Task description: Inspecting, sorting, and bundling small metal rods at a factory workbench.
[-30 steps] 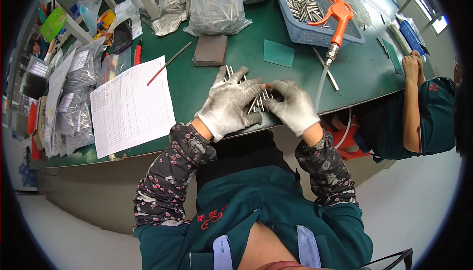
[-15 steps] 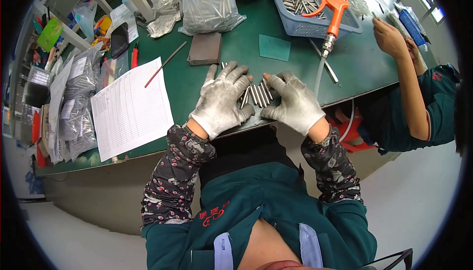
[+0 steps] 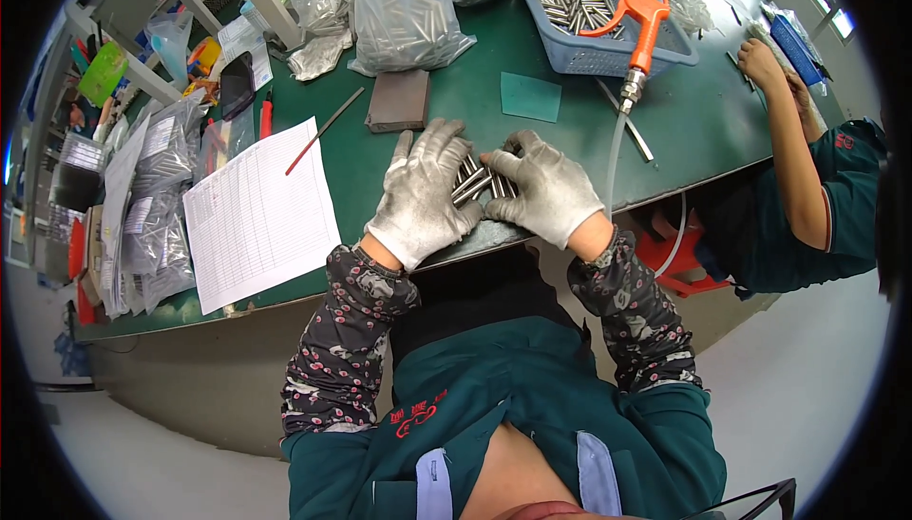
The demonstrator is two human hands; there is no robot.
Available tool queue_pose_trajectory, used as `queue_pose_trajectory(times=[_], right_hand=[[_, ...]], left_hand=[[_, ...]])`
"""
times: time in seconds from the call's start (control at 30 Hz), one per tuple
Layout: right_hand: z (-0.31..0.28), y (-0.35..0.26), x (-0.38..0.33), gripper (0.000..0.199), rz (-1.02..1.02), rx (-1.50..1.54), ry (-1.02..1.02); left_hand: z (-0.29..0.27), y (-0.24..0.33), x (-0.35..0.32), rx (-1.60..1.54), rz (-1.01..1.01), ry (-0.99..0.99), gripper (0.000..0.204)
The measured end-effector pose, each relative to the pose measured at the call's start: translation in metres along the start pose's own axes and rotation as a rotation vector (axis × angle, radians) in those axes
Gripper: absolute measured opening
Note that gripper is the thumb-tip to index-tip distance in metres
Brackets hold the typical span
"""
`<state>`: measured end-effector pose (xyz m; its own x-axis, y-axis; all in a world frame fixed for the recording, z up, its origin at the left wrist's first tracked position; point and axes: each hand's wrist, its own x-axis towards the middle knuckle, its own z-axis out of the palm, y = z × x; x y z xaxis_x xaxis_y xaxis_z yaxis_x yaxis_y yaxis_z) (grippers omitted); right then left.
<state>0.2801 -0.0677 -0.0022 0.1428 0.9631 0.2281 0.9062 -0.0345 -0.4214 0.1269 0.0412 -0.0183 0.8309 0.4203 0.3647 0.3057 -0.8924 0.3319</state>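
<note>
Short, shiny metal pins (image 3: 472, 184) lie in a loose heap on the green table near its front edge. My left hand (image 3: 418, 197), in a greyish-white work glove, lies along the heap's left side with its fingers stretched out. From the right, my right hand (image 3: 551, 183), gloved alike, curves around the pins with thumb and fingers apart. Both hands touch the heap, and part of it is hidden beneath them. Just beyond my left hand sits a brown-grey block (image 3: 397, 102).
An orange air gun (image 3: 646, 21) with a clear hose rests on a blue basket (image 3: 608, 62) of pins. Bagged pins (image 3: 404, 26) stand at the back. A printed sheet (image 3: 261, 216) and thin rod (image 3: 326, 129) lie left. A co-worker's hand (image 3: 762, 64) is at far right.
My right hand has moved left, closer to my left hand. The pins, earlier side by side in a row, now lie bunched and crossed between both hands.
</note>
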Motion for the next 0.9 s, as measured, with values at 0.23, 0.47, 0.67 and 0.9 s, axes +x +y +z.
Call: queue_pose_trajectory(times=[0.23,0.47,0.67,0.9], right_hand=[[0.000,0.002,-0.007,0.048,0.064,-0.029,0.021],[-0.001,0.004,-0.015,0.047,0.073,0.001,0.058],[-0.002,0.006,-0.017,0.048,0.067,0.008,0.071],[-0.001,0.009,-0.018,0.048,0.056,0.025,0.077]], left_hand=[[-0.003,0.005,0.001,0.087,0.006,0.085,0.037],[-0.003,0.023,0.004,0.192,-0.082,0.063,0.021],[0.004,0.029,0.002,0.212,-0.125,0.044,0.020],[-0.005,0.029,0.002,0.188,-0.155,-0.016,0.023]])
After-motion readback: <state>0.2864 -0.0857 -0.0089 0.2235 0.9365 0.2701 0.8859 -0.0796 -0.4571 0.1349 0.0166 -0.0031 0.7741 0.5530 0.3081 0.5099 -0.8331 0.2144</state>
